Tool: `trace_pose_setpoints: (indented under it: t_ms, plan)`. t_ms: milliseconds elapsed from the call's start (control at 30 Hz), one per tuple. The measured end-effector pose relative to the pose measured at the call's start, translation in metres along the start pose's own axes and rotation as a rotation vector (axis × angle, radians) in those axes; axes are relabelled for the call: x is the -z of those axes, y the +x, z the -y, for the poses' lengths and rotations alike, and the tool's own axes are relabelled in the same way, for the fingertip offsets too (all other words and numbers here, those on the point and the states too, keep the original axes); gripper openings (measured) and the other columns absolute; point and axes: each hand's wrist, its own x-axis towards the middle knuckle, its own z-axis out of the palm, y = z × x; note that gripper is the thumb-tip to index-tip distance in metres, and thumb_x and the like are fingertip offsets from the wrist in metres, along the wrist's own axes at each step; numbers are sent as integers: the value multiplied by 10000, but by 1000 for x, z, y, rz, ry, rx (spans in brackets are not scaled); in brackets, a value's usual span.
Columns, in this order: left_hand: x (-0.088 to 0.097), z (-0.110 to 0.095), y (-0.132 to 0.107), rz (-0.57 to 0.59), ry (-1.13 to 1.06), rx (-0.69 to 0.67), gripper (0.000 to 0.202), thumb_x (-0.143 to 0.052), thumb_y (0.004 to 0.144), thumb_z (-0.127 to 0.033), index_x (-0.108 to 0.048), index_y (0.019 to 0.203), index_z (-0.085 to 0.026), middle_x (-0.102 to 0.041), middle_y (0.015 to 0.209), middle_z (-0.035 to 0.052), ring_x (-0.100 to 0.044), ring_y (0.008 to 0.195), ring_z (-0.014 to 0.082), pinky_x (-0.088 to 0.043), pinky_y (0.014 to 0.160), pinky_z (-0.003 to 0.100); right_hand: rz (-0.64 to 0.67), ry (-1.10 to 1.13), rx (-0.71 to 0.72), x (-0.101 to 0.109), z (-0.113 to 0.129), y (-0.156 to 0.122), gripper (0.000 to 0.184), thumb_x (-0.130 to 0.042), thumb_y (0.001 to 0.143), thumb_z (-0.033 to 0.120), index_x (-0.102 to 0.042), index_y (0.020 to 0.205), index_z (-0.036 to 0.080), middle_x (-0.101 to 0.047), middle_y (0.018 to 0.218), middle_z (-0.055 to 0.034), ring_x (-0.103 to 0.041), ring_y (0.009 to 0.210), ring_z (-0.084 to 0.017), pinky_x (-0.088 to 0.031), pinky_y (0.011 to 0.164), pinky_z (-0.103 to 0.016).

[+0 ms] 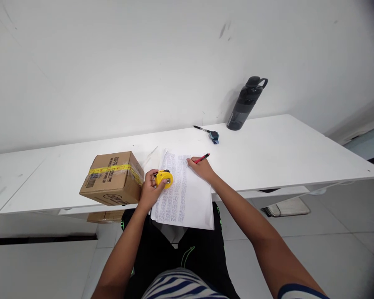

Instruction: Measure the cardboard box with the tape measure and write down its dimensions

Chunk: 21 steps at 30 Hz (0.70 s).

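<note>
A cardboard box, its print partly legible as "ntrum" beside Chinese characters, sits on a white bench against a scuffed wall. The left hand curls around a yellow tape measure over paper columned with unreadable blue writing; the right hand, fingers closed, grips a red pen. Far right, a dark bottle bears white lettering.

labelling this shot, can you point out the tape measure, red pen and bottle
Tape measure [164,176], head view, on its yellow case
Red pen [202,158], head view, on its barrel
Bottle [244,104], head view, mid-body
</note>
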Motion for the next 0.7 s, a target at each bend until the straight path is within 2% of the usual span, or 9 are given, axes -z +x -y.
trace_pose_setpoints:
  t_ms: [433,567,700]
  plan:
    - [1,3,-1,18,-8,-13,514,-704,788,-394,-453,1205,-228,-602,1183,98,-666,1023,214,-549,855,358,-25,-9,-5,-1,0,-1,404,-472,834,515,-461,566,213,-500,560,10,-448,597,-147,-343,578,-276]
    - [5,6,-2,9,27,-62,413,-582,882,-434,-486,1227,-227,-625,1178,93,-661,997,195,-541,841,339,-42,-13,-15,-2,0,-1,411,-476,833,520,-441,557,217,-459,528,16,-425,585,-144,-324,557,-273]
    - [9,6,-1,-26,132,-141,370,-441,954,-447,-555,1220,-217,-640,1181,87,-625,1063,193,-498,924,350,-70,-18,-21,-2,0,-1,417,-465,842,515,-419,552,219,-434,518,22,-409,582,-139,-315,557,-272]
